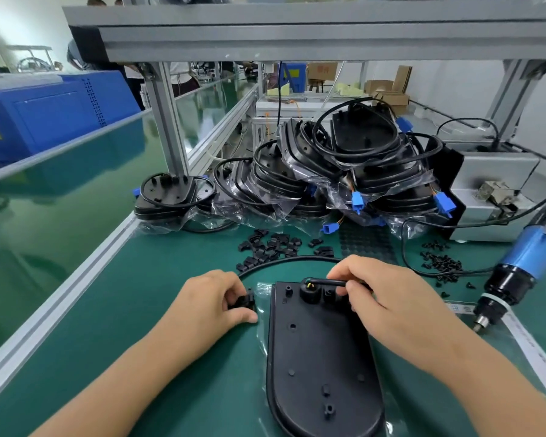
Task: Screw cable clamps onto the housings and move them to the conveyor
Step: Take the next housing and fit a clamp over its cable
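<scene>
A flat black housing [319,357] lies on the green bench in front of me, partly on clear plastic. Its black cable [284,261] leaves the top end and loops away to the left. My right hand [391,307] pinches the cable where it exits the housing's top. My left hand [208,304], just left of the housing's top corner, pinches a small black cable clamp [245,300]. A loose heap of clamps [271,246] lies behind my hands. The green conveyor [54,216] runs along the left.
A pile of bagged housings [328,171] with cables and blue connectors fills the back of the bench. A blue electric screwdriver [511,272] hangs at the right, tip down. Black screws [442,263] lie scattered near it. A grey metal box [498,184] stands back right. An aluminium frame post [167,127] rises at the conveyor's edge.
</scene>
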A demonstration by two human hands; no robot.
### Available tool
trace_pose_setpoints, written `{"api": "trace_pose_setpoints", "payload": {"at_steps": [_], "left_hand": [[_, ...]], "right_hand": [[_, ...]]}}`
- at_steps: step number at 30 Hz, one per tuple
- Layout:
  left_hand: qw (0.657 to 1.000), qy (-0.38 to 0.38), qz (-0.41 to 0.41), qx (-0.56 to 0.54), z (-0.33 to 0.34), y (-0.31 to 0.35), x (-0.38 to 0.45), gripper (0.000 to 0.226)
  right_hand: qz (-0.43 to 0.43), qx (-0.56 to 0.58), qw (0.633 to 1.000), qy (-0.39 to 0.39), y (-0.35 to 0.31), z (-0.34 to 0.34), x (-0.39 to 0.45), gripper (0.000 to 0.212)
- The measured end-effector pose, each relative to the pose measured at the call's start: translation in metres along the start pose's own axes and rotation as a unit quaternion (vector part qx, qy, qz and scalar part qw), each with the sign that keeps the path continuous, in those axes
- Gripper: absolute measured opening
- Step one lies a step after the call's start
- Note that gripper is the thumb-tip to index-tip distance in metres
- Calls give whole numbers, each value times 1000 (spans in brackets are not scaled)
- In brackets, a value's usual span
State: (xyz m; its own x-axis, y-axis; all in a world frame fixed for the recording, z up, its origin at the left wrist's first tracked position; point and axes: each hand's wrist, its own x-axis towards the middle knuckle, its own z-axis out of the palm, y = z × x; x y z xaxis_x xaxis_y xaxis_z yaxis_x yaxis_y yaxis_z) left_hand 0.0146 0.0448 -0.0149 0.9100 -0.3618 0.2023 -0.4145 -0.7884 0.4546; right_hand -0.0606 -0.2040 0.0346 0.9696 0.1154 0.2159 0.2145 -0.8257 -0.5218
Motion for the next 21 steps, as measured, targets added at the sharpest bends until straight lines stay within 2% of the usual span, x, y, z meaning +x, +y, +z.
{"api": "trace_pose_setpoints", "payload": {"at_steps": [5, 10, 13, 16, 18, 21], "left_hand": [[999, 39, 5, -7, -2, 5, 3, 28], [984, 144, -12, -101, -4, 17, 7, 33], [974, 196, 16, -116, -6, 27, 11, 32], [966, 225, 31, -119, -8, 37, 16, 27], [963, 225, 27, -145, -10, 40, 18, 28], [964, 189, 18, -183, -11, 40, 21, 28]], "right_hand": [[-6, -10, 1000, 6, 0, 2, -1, 16], [-75, -4, 993, 86, -16, 7, 14, 25], [-84, 35, 995, 33, -34, 18, 42, 27], [-43, 80, 995, -28, -44, 27, 70, 27], [-26, 146, 988, -34, -40, 27, 82, 17], [-28, 184, 981, -48, -29, 25, 88, 4]]}}
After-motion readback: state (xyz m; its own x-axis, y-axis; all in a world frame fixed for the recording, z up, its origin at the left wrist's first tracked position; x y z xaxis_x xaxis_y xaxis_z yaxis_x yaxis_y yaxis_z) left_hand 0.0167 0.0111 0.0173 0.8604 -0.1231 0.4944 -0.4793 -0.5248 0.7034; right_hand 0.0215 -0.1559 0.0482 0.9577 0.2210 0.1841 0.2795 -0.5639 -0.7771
